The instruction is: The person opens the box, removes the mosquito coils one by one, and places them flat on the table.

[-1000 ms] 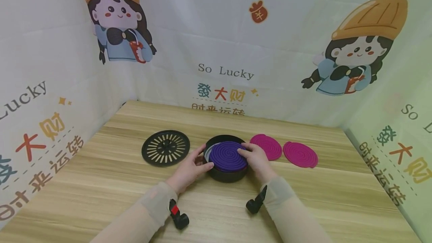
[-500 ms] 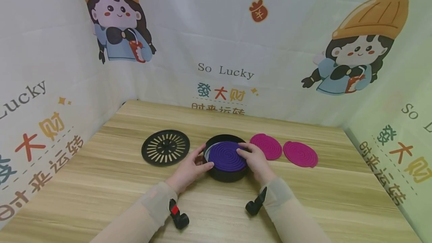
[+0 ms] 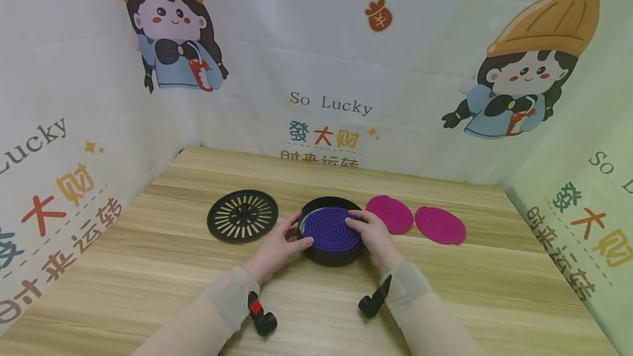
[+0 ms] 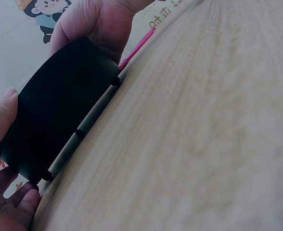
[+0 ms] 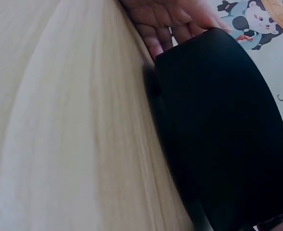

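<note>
A purple mosquito coil (image 3: 330, 229) lies at the mouth of a round black coil holder (image 3: 332, 259), covering most of its opening. A pale strip of the inside shows at the upper left. My left hand (image 3: 277, 245) grips the holder's left side, thumb at the near wall and fingers around the far side. My right hand (image 3: 374, 233) holds the coil's right edge with fingertips over the rim. In the left wrist view, the holder (image 4: 59, 106) stands on small feet, hiding part of the right hand (image 4: 96, 24). The coil is out of sight in both wrist views.
Two pink mosquito coils, a nearer one (image 3: 389, 215) and a farther one (image 3: 440, 226), lie flat to the right. A black slotted lid (image 3: 232, 228) with a centre knob rests at the left. Printed cloth (image 3: 336, 59) encloses the wooden table (image 3: 316, 306).
The purple coil has shifted slightly left, with my right fingertips moving along with it. My left hand and the holder stay in place.
</note>
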